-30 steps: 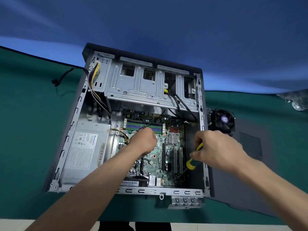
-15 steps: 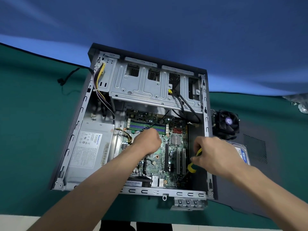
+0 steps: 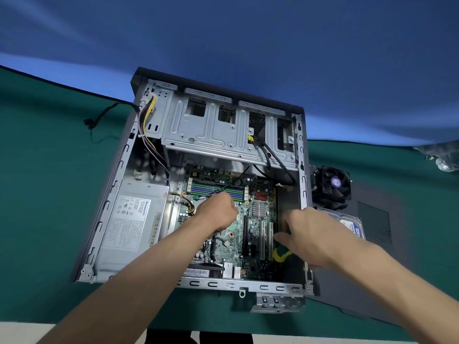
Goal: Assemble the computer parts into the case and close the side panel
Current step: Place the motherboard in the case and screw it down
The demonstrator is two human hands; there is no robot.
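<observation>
Green cloth table: open grey steel case [image 3: 159, 125], green motherboard [image 3: 250, 234] seated, unscrewed.
Left hand [image 3: 217, 212] fisted on board centre; right hand [image 3: 308, 234], at 3 o'clock, loosely covers yellow-handled screwdriver [image 3: 282, 254], grip unclear; screws next.

Head view, sole camera: worn on my head, wide-angle, facing forward and down, close over the open case [image 3: 104, 219] on the green table [image 3: 49, 194]; my forearms enter from the bottom edge.
</observation>
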